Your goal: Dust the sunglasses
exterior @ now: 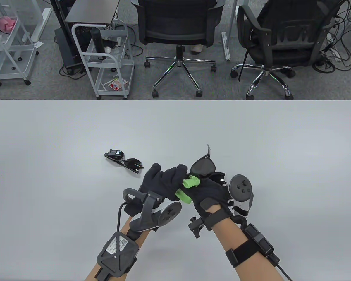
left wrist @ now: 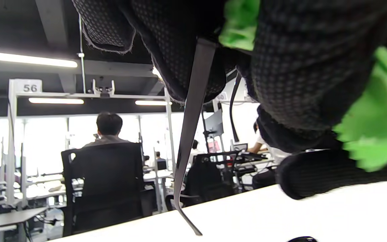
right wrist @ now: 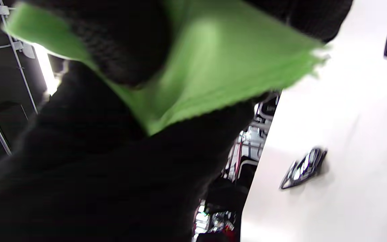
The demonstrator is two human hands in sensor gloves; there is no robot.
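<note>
A black pair of sunglasses [exterior: 204, 166] is held up above the table between both hands. My left hand [exterior: 171, 175] grips it at one side. One temple arm [left wrist: 188, 144] hangs down past the left fingers [left wrist: 180, 50] toward the table. My right hand [exterior: 207, 190] grips a green cloth [exterior: 189, 184] bunched against the sunglasses; the cloth fills the right wrist view [right wrist: 207, 67] and shows in the left wrist view [left wrist: 378, 127]. A second dark pair of sunglasses [exterior: 124, 161] lies folded on the table, left of my hands, and shows in the right wrist view [right wrist: 302, 168].
The white table [exterior: 251, 131] spreads wide around the hands. Beyond its far edge stand two office chairs [exterior: 178, 29] and white wire carts [exterior: 111, 58].
</note>
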